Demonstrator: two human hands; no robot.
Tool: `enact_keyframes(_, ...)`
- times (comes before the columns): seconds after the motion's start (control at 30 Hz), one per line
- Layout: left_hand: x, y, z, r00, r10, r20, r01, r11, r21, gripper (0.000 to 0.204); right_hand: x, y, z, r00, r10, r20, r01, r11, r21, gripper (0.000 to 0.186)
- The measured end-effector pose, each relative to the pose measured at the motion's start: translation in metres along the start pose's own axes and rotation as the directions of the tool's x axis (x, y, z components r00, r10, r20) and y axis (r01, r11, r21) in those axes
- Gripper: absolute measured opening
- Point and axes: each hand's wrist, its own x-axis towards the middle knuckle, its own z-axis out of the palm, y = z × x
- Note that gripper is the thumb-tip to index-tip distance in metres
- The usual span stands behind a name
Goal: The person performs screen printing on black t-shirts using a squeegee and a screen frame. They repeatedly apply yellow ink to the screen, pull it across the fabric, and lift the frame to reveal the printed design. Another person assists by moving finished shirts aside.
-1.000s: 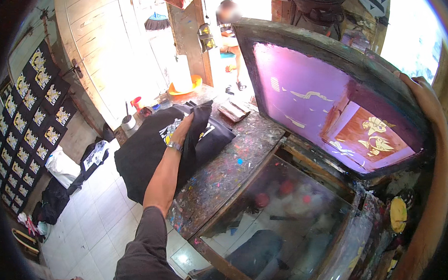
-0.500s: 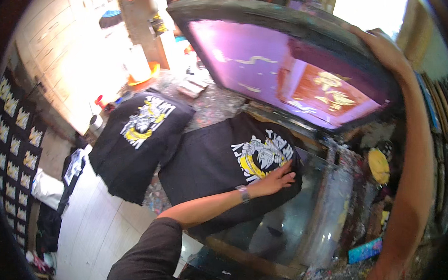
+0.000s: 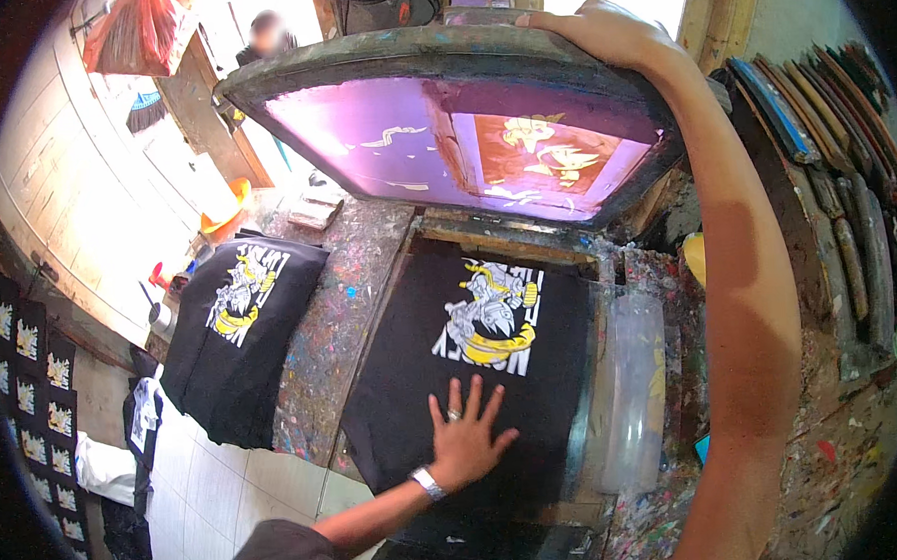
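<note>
A black T-shirt (image 3: 413,382) with a white and yellow print lies flat on the printing bed. My left hand (image 3: 465,434) rests on it just below the print, palm down and fingers spread, with a ring and a wrist watch. My right hand (image 3: 603,28) grips the top edge of the raised screen frame (image 3: 429,61). The frame's purple mesh (image 3: 382,143), with an orange patch carrying the design, hangs tilted above the shirt.
A stack of printed black shirts (image 3: 236,349) lies left on the paint-spattered table (image 3: 335,315). Squeegees (image 3: 823,144) lean in a rack at the right. More printed shirts (image 3: 28,398) line the left wall. A person (image 3: 268,33) stands far back.
A black shirt was brought from the left pile onto the bed under the screen. My left hand has slid down below the print and now lies flat. The screen stays held up.
</note>
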Motion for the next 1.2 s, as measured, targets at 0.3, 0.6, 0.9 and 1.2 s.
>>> enact_keyframes(0.3,0.010,0.143,-0.006,0.722,0.625,-0.297,-0.676,0.545,-0.497,0.075,-0.024,-0.018,-0.006,0.993,0.031,0.116,-0.050,0.985,0.165,0.081)
enact_keyframes(0.6,0.041,-0.064,-0.026,0.973,0.230,0.028,-0.209,0.922,-0.326,0.061,-0.040,-0.052,-0.020,0.981,0.102,0.166,-0.101,0.995,-0.011,0.065)
enact_keyframes(0.9,0.016,-0.064,-0.002,0.938,0.315,0.143,-0.316,0.949,-0.016,0.072,-0.034,-0.040,-0.018,0.992,0.016,0.123,-0.019,1.000,0.024,0.069)
enact_keyframes(1.2,0.113,-0.139,-0.018,0.926,0.368,0.081,-0.376,0.916,0.140,0.070,-0.036,-0.043,-0.012,0.997,0.012,0.073,-0.011,1.000,-0.004,0.080)
